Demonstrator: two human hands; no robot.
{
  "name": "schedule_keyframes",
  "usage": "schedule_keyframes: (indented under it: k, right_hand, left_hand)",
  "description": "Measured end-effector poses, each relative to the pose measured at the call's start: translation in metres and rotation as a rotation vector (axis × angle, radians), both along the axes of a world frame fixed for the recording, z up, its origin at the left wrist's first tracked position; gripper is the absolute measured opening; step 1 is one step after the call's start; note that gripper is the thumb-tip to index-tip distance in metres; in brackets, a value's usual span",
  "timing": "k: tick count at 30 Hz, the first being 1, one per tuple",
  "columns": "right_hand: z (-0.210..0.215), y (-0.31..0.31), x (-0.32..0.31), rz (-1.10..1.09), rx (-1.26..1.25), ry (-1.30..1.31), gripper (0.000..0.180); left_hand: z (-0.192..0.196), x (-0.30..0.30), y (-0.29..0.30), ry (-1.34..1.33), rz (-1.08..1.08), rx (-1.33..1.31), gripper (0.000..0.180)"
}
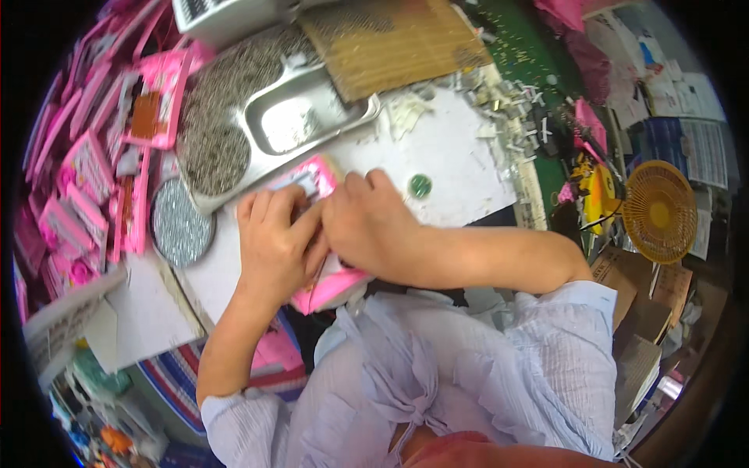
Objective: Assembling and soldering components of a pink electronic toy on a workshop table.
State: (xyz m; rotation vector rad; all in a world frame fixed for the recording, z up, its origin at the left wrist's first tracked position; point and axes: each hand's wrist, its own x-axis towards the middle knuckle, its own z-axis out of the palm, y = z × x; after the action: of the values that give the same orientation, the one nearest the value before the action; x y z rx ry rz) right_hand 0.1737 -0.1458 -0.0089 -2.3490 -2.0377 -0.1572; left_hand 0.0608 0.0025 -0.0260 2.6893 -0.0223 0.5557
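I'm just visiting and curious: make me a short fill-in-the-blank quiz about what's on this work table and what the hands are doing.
1. Both the left hand and the right hand rest on a flat packet coloured ____.
2. The metal tray behind the hands is heaped at its left end with small ____ pieces.
3. At the right, beside the table, sits a round fan coloured ____.
4. The small round green disc lies on the ____ table surface.

Missing words: pink; silvery; yellow; white

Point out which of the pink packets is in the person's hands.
The pink packet at the table's near edge, gripped between left hand and right hand; the other pink packets lie untouched at far left.
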Motion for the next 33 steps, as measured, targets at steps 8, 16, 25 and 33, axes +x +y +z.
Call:
schedule_keyframes:
  k: [8, 16, 25, 33]
  right_hand:
    - [0.03, -0.008, 0.145, -0.323, -0.019, 0.667, 0.023]
    - [0.029, 0.018, 0.514, -0.434, 0.734, -0.375, 0.041]
    - [0.025, 0.019, 0.568, -0.556, 0.352, -0.258, 0.037]
    - [0.01, -0.029, 0.512, -0.7, 0.272, -0.263, 0.051]
  left_hand:
    - [0.0, 0.019, 0.018, 0.031, -0.071, -0.119, 0.025]
    - [-0.003, 0.036, 0.022, 0.085, -0.059, -0.27, 0.025]
    - [0.003, 0.041, 0.016, 0.126, -0.032, -0.214, 0.027]
    - [0.02, 0.05, 0.018, 0.279, 0.011, -0.114, 0.033]
